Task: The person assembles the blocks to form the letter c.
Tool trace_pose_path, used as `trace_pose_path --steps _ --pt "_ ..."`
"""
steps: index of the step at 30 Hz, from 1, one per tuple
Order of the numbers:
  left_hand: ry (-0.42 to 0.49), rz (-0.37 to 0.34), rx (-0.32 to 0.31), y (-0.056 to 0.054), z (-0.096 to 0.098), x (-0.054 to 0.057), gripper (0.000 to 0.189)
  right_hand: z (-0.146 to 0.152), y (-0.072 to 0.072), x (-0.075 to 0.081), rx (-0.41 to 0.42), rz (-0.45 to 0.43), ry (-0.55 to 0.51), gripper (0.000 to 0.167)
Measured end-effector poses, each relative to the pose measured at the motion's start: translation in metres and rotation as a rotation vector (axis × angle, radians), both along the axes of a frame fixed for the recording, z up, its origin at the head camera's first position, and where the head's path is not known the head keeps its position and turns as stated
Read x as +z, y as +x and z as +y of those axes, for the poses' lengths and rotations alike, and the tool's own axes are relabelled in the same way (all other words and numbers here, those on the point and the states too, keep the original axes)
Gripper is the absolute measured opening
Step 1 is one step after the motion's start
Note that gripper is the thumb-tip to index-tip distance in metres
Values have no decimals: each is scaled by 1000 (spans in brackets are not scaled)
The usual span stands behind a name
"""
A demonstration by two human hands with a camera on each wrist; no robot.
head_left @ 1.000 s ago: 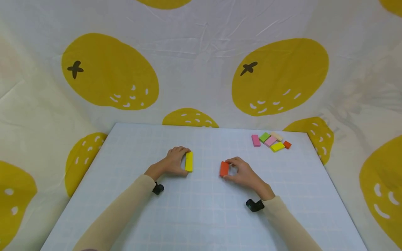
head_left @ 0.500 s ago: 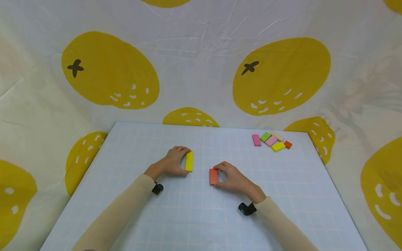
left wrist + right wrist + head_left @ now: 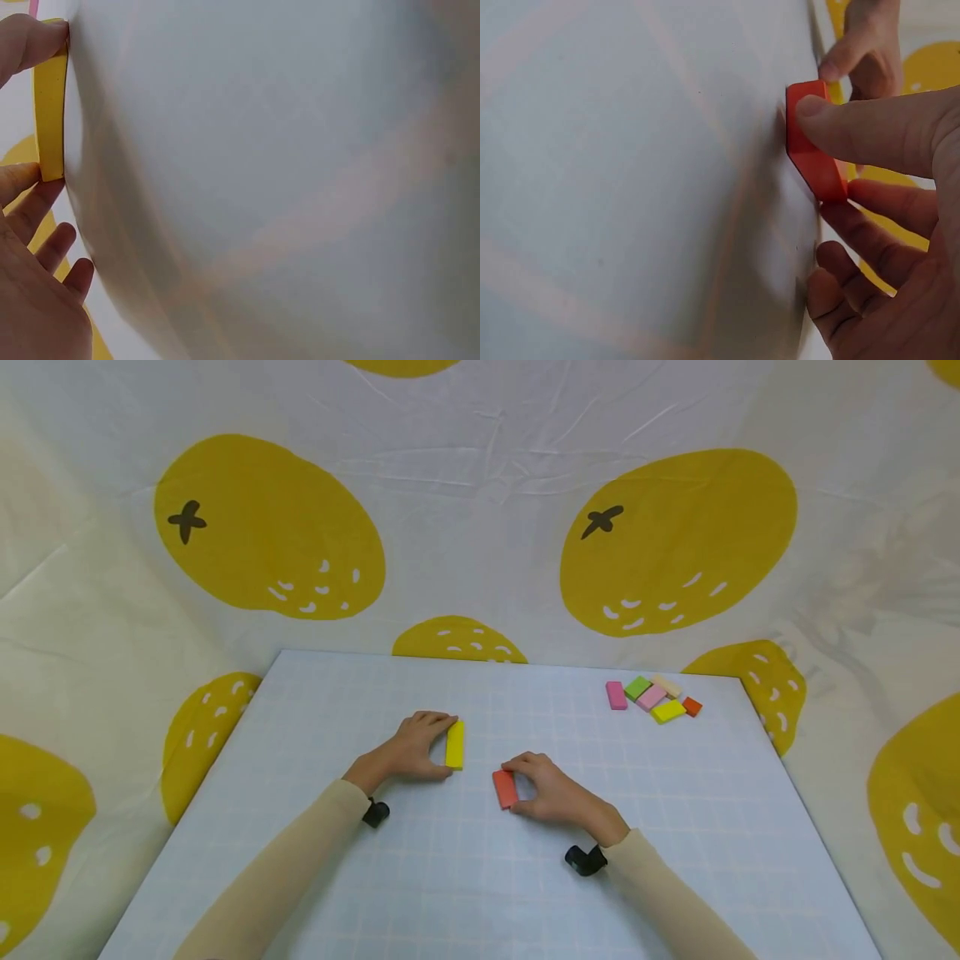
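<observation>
My left grip (image 3: pixel 412 747) pinches one yellow block (image 3: pixel 454 746) end-to-end, my right grip (image 3: pixel 551 789) one red block (image 3: pixel 505 789) likewise — six more blocks (image 3: pixel 651 697) lie farther off.

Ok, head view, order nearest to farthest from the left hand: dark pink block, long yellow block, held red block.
1. Long yellow block, in the left hand.
2. Red block, in the right hand.
3. Dark pink block, back right.

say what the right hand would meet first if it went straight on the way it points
Holding the red block, the right hand would probably meet the near end of the yellow block, or the thumb of the left hand there; the exact line is unclear.
</observation>
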State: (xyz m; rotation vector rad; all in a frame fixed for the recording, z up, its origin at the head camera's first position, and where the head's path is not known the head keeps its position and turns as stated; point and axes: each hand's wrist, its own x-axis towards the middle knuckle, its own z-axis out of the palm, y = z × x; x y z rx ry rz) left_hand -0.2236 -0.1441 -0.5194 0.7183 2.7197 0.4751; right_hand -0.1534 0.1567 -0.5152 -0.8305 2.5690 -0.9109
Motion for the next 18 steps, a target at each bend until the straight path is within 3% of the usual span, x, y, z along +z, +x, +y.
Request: trace_pose_path --steps 11,18 --pt "54 12 -8 4 -7 -1 95 0 3 -3 -37 -4 -24 63" --pt "112 77 18 7 -15 -3 82 1 8 -5 -84 10 -63 51"
